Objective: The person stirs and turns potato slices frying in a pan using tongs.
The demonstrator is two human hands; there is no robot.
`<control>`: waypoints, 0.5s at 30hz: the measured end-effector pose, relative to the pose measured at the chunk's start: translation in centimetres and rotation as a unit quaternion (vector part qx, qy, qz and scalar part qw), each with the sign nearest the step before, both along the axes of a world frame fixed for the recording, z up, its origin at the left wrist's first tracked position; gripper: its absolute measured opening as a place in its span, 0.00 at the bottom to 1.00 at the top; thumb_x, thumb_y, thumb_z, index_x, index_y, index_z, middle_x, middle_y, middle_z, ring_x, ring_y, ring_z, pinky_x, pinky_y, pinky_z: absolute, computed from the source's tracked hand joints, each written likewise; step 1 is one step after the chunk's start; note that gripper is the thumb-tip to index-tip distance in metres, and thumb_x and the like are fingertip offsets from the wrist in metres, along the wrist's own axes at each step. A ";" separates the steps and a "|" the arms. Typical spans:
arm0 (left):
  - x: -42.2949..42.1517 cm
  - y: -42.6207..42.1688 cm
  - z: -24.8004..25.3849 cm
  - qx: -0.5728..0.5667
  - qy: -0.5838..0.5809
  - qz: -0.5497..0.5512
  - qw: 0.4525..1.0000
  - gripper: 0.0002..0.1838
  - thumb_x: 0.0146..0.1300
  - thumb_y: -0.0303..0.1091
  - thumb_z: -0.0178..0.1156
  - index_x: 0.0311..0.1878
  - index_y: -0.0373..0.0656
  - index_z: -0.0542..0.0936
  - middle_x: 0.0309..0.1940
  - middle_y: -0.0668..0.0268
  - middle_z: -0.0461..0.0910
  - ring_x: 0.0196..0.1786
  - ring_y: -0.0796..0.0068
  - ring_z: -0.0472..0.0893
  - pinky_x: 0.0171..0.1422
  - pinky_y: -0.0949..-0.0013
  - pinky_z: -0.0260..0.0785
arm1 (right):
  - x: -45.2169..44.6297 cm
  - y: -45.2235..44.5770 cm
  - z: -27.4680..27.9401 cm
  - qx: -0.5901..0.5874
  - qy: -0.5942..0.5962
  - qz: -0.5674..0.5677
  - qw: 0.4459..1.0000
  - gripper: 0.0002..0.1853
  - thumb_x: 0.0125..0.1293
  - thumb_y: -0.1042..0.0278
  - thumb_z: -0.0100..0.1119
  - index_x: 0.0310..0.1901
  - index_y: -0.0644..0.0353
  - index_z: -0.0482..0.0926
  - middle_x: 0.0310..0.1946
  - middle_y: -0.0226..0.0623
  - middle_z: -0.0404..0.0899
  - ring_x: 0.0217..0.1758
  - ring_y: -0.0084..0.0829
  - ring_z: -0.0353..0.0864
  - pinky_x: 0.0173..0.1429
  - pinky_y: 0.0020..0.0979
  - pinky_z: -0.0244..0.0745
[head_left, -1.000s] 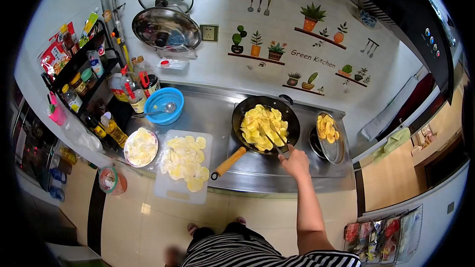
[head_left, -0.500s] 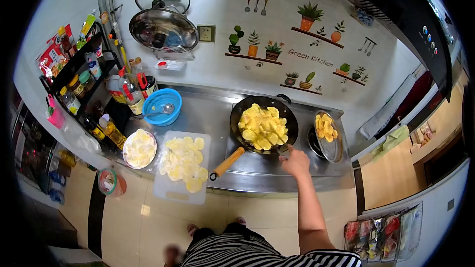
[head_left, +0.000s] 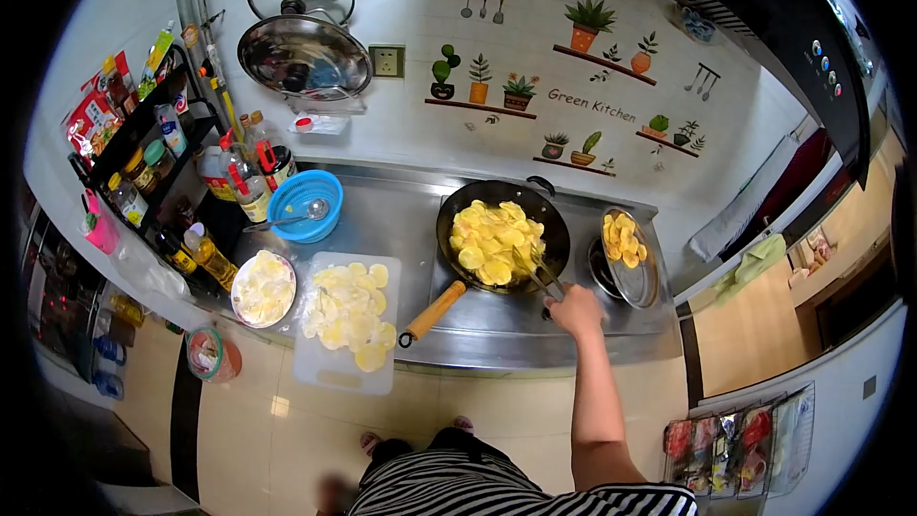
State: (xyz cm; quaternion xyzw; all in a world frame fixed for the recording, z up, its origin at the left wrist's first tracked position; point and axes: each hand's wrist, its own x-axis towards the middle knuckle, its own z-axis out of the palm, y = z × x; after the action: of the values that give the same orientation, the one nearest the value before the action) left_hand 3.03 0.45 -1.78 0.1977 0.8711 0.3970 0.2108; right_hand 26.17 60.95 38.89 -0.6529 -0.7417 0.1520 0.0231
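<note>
My right hand (head_left: 575, 311) is closed around the handle end of metal tongs (head_left: 546, 272). The tongs' tips reach among yellow potato slices (head_left: 495, 237) heaped in a black wok (head_left: 557, 266). The wok's wooden handle (head_left: 435, 312) points toward me at the left. To the right, a round metal tray (head_left: 642, 289) holds more browned slices (head_left: 625, 241). At the bottom, beside my left hip, is a smeared brownish patch; whether it is my left hand I cannot make out.
Pale slices (head_left: 349, 311) lie on a white cutting board (head_left: 344, 377) overhanging the counter's front edge. Left of it stand a plate of pale slices (head_left: 263, 289) and a blue basket (head_left: 325, 184) with a ladle (head_left: 310, 211). Bottles (head_left: 210, 260) and a spice rack (head_left: 158, 155) line the left.
The tongs have shifted within the wok, and two arms now show apart. My right hand has moved slightly right. The whole view has shifted a little.
</note>
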 end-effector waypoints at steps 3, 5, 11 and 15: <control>-0.8 0.8 -0.5 0.014 -0.071 0.056 0.996 0.13 0.55 0.34 0.58 0.31 0.30 0.79 0.24 0.55 0.80 0.24 0.66 0.79 0.30 0.65 0.73 | -0.1 -0.1 0.3 0.004 0.015 0.002 1.000 0.25 0.54 0.51 0.63 0.49 0.59 0.79 0.41 0.51 0.81 0.49 0.48 0.79 0.53 0.42 0.74; -1.3 0.8 -0.5 0.030 -0.118 0.010 0.993 0.13 0.55 0.34 0.58 0.31 0.30 0.78 0.23 0.55 0.80 0.23 0.66 0.79 0.29 0.65 0.72 | 0.2 -0.9 1.4 0.003 0.020 -0.004 1.000 0.25 0.54 0.51 0.63 0.49 0.59 0.78 0.41 0.51 0.81 0.48 0.48 0.79 0.52 0.42 0.74; -0.6 1.5 2.7 -0.042 -0.275 0.151 0.948 0.11 0.54 0.30 0.57 0.32 0.28 0.79 0.26 0.54 0.81 0.26 0.64 0.79 0.31 0.65 0.73 | 0.8 -2.9 2.4 -0.011 0.018 0.044 0.999 0.27 0.53 0.52 0.64 0.53 0.58 0.77 0.38 0.54 0.80 0.47 0.49 0.79 0.51 0.42 0.73; 0.4 0.5 0.1 -0.030 -0.135 0.096 0.986 0.13 0.54 0.31 0.57 0.34 0.27 0.79 0.27 0.54 0.81 0.27 0.62 0.81 0.33 0.64 0.74 | -0.4 -3.0 0.9 -0.014 -0.010 0.097 0.995 0.27 0.53 0.51 0.64 0.54 0.55 0.77 0.38 0.51 0.81 0.47 0.48 0.79 0.50 0.42 0.73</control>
State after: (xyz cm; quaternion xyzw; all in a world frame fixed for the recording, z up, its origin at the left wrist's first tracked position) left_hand 3.41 0.96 -1.65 0.0511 0.8612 0.4118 0.2936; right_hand 25.79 57.98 39.77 -0.5796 -0.7995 0.1576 -0.0081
